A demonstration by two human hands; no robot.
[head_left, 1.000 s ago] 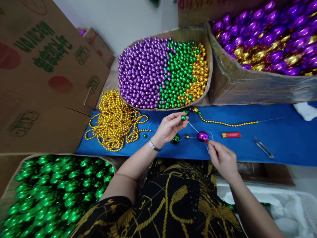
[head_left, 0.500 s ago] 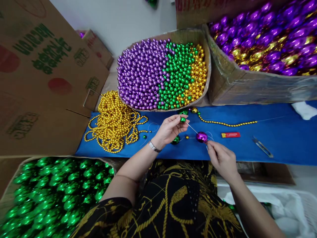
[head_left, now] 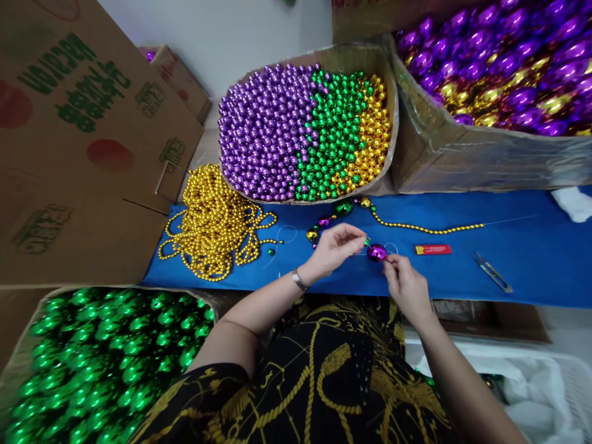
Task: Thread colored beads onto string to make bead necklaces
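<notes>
Head view: The left hand (head_left: 333,245) and right hand (head_left: 403,285) meet over the blue surface (head_left: 531,259). The left grip is pinched on a small green bead (head_left: 367,242), just beside a large purple bead (head_left: 377,252). The right grip is clenched at the purple bead's right side, fingertips (head_left: 387,260) touching it; whether it pinches the thin thread there cannot be told.

A partly strung strand (head_left: 419,229) lies behind the hands, running right from a large green bead (head_left: 343,207). A pile of gold bead chains (head_left: 213,225) lies to the left. A red lighter (head_left: 433,249) and metal snips (head_left: 493,273) lie to the right, well apart from the hands. A tray of small purple, green and gold beads (head_left: 305,132) stands behind the surface. A box of large green beads (head_left: 106,364) sits near the left elbow; a box of large purple and gold beads (head_left: 499,74) stands at upper right.
</notes>
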